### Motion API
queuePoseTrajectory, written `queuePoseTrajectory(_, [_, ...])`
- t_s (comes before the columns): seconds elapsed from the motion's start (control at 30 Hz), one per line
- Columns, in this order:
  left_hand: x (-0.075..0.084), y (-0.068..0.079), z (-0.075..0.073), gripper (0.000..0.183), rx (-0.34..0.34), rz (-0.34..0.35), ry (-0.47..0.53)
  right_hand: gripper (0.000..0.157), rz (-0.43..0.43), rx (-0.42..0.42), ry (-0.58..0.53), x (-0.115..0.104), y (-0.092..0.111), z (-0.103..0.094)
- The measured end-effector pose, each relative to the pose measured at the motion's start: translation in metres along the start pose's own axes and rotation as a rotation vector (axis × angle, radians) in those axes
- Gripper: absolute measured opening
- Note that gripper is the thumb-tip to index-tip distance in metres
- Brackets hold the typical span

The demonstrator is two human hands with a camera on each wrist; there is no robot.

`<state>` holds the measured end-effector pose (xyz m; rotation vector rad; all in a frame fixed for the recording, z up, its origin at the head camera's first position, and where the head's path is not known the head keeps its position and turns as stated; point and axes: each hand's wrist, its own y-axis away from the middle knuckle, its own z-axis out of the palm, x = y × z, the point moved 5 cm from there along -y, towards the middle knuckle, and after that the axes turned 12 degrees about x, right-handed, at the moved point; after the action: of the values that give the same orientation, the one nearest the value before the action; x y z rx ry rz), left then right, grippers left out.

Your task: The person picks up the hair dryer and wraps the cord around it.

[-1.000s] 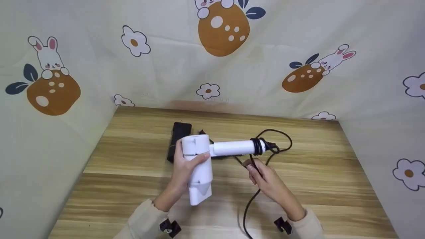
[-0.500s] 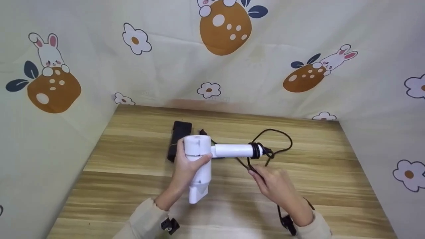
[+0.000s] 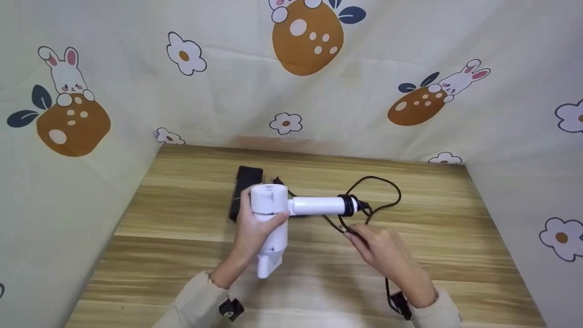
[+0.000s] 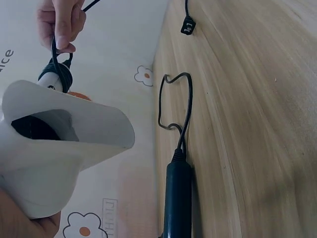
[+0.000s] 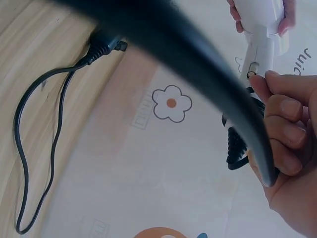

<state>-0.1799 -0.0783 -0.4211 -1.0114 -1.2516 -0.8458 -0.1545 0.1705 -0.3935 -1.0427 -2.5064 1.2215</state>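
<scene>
A white hair dryer [image 3: 269, 232] is held above the table, its handle pointing right and its flat nozzle toward the person. My left hand [image 3: 250, 232] grips its barrel, thumb across the near side. Several turns of the black power cord [image 3: 349, 205] are wound round the handle's end. My right hand [image 3: 380, 248] pinches the cord just below these turns, thumb against curled fingers. In the right wrist view, a blurred stretch of cord [image 5: 198, 69] crosses close to the camera. A length of it hangs beside the right wrist in the head view.
A black elongated case [image 3: 248, 180] lies behind the left hand. In the left wrist view, a dark rod-shaped device [image 4: 178, 198] with a looped cord [image 4: 190, 99] rests on the wooden table [image 4: 257, 124], and a black plug [image 4: 188, 25] shows farther up. Printed cloth walls [image 3: 227, 91] enclose the table.
My right hand has shifted slightly right and toward the person with the cord. The loose cord that hung at the lower middle now hangs by the right wrist. The left hand barely moves.
</scene>
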Motion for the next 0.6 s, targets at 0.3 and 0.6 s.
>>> queuePoseTrajectory(0.3, [-0.003, 0.000, 0.005, 0.075, -0.024, -0.007, -0.040, 0.020, -0.036, 0.050, -0.001, 0.003, -0.003, -0.010])
queuePoseTrajectory(0.6, [-0.005, 0.001, 0.011, 0.072, -0.114, -0.001, -0.054, 0.022, 0.000, 0.113, -0.015, 0.017, -0.007, -0.023])
